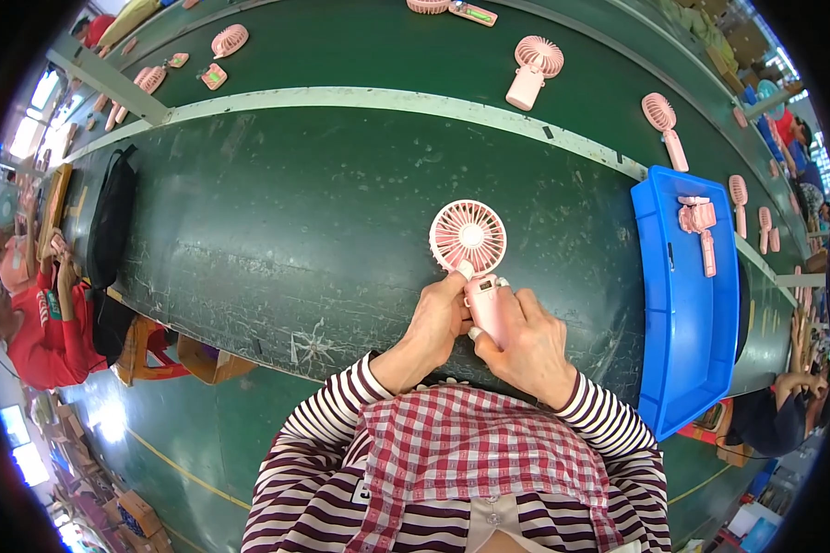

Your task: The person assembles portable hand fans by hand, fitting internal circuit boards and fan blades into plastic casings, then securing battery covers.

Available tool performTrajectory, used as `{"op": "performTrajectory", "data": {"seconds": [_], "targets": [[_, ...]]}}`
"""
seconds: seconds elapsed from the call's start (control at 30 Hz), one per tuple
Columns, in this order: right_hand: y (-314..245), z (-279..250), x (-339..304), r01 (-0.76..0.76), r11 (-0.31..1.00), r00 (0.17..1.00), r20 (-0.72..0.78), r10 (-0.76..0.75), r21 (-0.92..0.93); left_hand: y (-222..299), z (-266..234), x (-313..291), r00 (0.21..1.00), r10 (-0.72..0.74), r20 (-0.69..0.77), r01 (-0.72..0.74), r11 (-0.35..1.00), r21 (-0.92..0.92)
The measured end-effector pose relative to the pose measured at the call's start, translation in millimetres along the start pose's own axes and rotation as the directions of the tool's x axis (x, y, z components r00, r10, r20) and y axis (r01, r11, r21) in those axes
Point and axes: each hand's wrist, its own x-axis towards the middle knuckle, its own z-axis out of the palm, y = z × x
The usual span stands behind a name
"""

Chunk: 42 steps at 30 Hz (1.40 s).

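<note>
The left hand (438, 323) and right hand (530, 346) are holding the pink fan (468, 236) in closed grip over the green surface (249, 221); a blue tray (696, 341) is standing at right, and a white rail (387, 100) is separating other fans (526, 85)

The fan (470, 240) is pale pink; the surface (249, 249) beneath is dark green. The tray (687, 369) is bright blue. Red and white checks cover the apron (489, 442), over a shirt (309, 442) striped maroon and white. The floor (258, 429) is green, the bag (111, 226) black.
</note>
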Motion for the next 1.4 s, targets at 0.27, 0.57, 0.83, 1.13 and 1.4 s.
{"op": "performTrajectory", "data": {"seconds": [0.27, 0.57, 0.83, 1.13, 1.4], "targets": [[2.9, 5.9, -3.0, 0.022, 0.996, 0.999, -0.042, -0.025, -0.082, -0.5, 5.2, -0.7, 0.999, -0.006, -0.049, 0.009, 0.999, 0.049], [1.8, 7.5, -2.7, 0.036, 0.993, 0.994, -0.101, -0.047, -0.113, -6.4, 3.6, 6.6, 0.998, 0.057, -0.033, -0.051, 0.986, 0.157], [0.1, -0.2, -3.7, 0.033, 0.999, 0.989, -0.14, -0.035, -0.022, 4.6, 6.8, 1.8, 0.997, -0.028, -0.077, 0.037, 0.992, 0.119], [24.6, 8.8, -8.8, -0.43, 0.608, 0.9, 0.264, 0.346, 0.668, 9.5, 2.6, 1.3, 0.985, 0.123, 0.121, -0.125, 0.992, 0.009], [1.3, -8.7, 6.3, -0.454, 0.545, 0.891, 0.344, 0.298, 0.705, 5.0, 1.1, -0.4, 0.911, 0.24, 0.335, -0.241, 0.97, -0.039]]}}
